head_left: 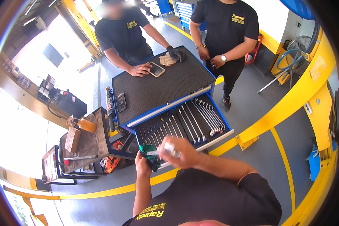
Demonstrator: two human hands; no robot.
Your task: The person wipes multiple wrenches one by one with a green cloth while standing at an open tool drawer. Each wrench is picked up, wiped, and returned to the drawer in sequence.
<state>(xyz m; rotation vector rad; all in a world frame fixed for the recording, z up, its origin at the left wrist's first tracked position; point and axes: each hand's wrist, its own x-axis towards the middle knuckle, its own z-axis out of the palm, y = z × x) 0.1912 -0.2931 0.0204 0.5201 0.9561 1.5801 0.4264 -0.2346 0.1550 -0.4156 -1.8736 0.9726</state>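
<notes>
My left hand (141, 165) is closed around a green and dark cloth (147, 150) just in front of the open drawer (214, 142). Smeared by motion, my right hand (184, 152) grips a shiny metal tool (153, 153) whose kind I cannot make out. The tool's far end meets the cloth. Beneath and beyond both hands, several combination wrenches (190, 122) lie in the drawer's dark tray. Bent-ended wrenches (209, 113) are lined up at its right side. My right hand hides part of the drawer.
A co-worker's hand touches a phone (156, 70) on the blue tool cabinet (139, 96); their gloved hand (176, 54) rests near a crumpled rag (167, 59). Another person stands at the cabinet's right. A cart (92, 141) with an orange bottle (86, 124) is at left, a yellow post (286, 107) at right.
</notes>
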